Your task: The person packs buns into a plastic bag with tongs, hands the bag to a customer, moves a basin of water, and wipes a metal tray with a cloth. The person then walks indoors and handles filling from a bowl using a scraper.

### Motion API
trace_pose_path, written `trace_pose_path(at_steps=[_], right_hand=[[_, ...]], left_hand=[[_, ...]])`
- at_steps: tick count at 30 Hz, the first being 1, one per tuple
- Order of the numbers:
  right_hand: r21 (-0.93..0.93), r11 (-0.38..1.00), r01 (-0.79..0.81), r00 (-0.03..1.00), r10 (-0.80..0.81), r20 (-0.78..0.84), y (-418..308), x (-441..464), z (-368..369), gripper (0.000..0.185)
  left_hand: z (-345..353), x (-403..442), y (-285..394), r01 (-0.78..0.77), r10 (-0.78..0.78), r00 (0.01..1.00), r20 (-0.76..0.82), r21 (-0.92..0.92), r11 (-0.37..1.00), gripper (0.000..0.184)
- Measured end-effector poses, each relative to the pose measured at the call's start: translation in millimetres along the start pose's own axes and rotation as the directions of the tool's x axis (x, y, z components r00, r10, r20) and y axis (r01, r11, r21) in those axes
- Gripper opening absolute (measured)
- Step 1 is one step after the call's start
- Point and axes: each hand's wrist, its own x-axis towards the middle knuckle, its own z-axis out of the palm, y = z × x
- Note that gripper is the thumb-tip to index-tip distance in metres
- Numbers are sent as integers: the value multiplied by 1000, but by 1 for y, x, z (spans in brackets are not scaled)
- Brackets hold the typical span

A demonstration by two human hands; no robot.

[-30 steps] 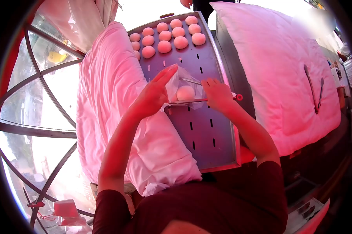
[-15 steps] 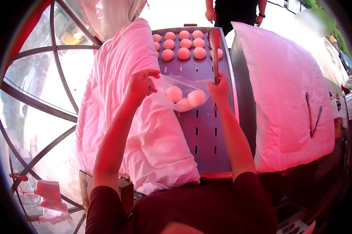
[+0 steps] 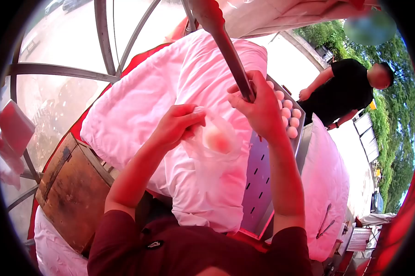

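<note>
My left hand (image 3: pixel 177 125) is closed, pinching the gathered top of a thin clear plastic bag (image 3: pixel 199 152). Inside the bag show round white buns (image 3: pixel 218 139), blurred by the film, so I cannot tell how many. My right hand (image 3: pixel 262 108) is wrapped round a pair of metal tongs (image 3: pixel 233 57), which point up and away to the left. The bag hangs over a thick white quilt (image 3: pixel 138 115), apart from my right hand. Beyond my right wrist, several more buns (image 3: pixel 285 112) sit on a slotted metal tray (image 3: pixel 258 184), partly hidden by my arm.
Another quilt (image 3: pixel 327 184) covers the surface to the right, with a second pair of tongs (image 3: pixel 325 223) lying on it. A person in black (image 3: pixel 341 89) stands past the tray. At the lower left is a worn wooden box (image 3: pixel 78 193), beside a metal-framed clear wall (image 3: pixel 60 70).
My view has turned to the left. The bag of buns has moved off the tray to over the quilt, and my right hand has let go of the bag's edge, raising the tongs.
</note>
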Motion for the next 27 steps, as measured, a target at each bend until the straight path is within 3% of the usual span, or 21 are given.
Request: trace_pose_path(at_steps=[1, 3, 4, 5, 6, 7, 8, 9, 11, 12, 13, 15, 18, 20, 22, 23, 24, 25, 27], right_hand=[[-123, 992, 29, 994, -42, -102, 13, 12, 23, 32], [-194, 978, -70, 993, 49, -109, 53, 30, 81, 35], [-236, 971, -39, 999, 29, -43, 94, 31, 121, 38], [-327, 944, -46, 990, 88, 114, 128, 18, 156, 41], [-396, 918, 22, 949, 106, 297, 148, -1, 181, 47], [-439, 898, -9, 881, 215, 422, 184, -26, 211, 56], [-442, 896, 49, 807, 225, 545, 175, -49, 206, 57], [-510, 860, -23, 731, 362, 578, 177, -55, 203, 45], [-501, 859, 101, 756, 261, 600, 212, -57, 168, 34], [-549, 823, 145, 783, 244, 573, 207, -50, 133, 29], [-600, 776, 194, 808, 220, 547, 193, -36, 84, 25], [-617, 787, -9, 892, 285, 350, 184, -28, 7, 20], [-641, 747, -177, 935, 330, 127, 169, -43, -70, 21], [-656, 703, -275, 961, 218, -169, 191, -70, -146, 25], [-649, 605, -461, 860, 123, -495, 229, -115, -231, 31], [-529, 622, -577, 766, 186, -616, 234, -147, -275, 29], [-521, 566, -639, 689, 121, -714, 269, -186, -311, 29], [-447, 444, -777, 579, 224, -784, 279, -221, -327, 29], [-404, 358, -842, 514, 299, -804, 301, -296, -344, 29]], left_hand=[[-29, -22, -1, -23, 18, 997, -72, -63, 998, 19], [-80, -68, -10, -137, 110, 945, -309, -67, 988, 18], [-110, -89, -16, -171, 153, 935, -322, -30, 985, 18], [-127, -106, -19, -176, 155, 889, -430, -10, 984, 19], [-143, -120, -24, -244, 207, 861, -465, -22, 969, 20], [-171, -129, -36, -290, 208, 803, -559, -60, 955, 21], [-189, -136, -37, -329, 265, 794, -546, -20, 944, 21], [-199, -139, -34, -363, 315, 784, -535, 15, 931, 21], [-196, -133, -26, -371, 321, 731, -602, 44, 927, 22], [-208, -128, -29, -357, 344, 756, -557, 90, 930, 21], [-186, -117, -21, -365, 283, 663, -693, 30, 930, 21], [-181, -109, -19, -386, 295, 719, -629, -10, 922, 21], [-163, -97, -13, -352, 187, 803, -566, -197, 915, 22], [-134, -84, -3, -361, 246, 788, -565, -100, 927, 22], [-102, -79, 10, -320, 272, 831, -485, -18, 947, 22], [-95, -72, 11, -340, 317, 818, -479, 40, 939, 21], [-89, -66, 8, -360, 359, 804, -475, 93, 928, 20], [-84, -62, 6, -378, 399, 787, -471, 142, 915, 20], [-68, -57, 8, -319, 347, 856, -383, 138, 938, 18]])
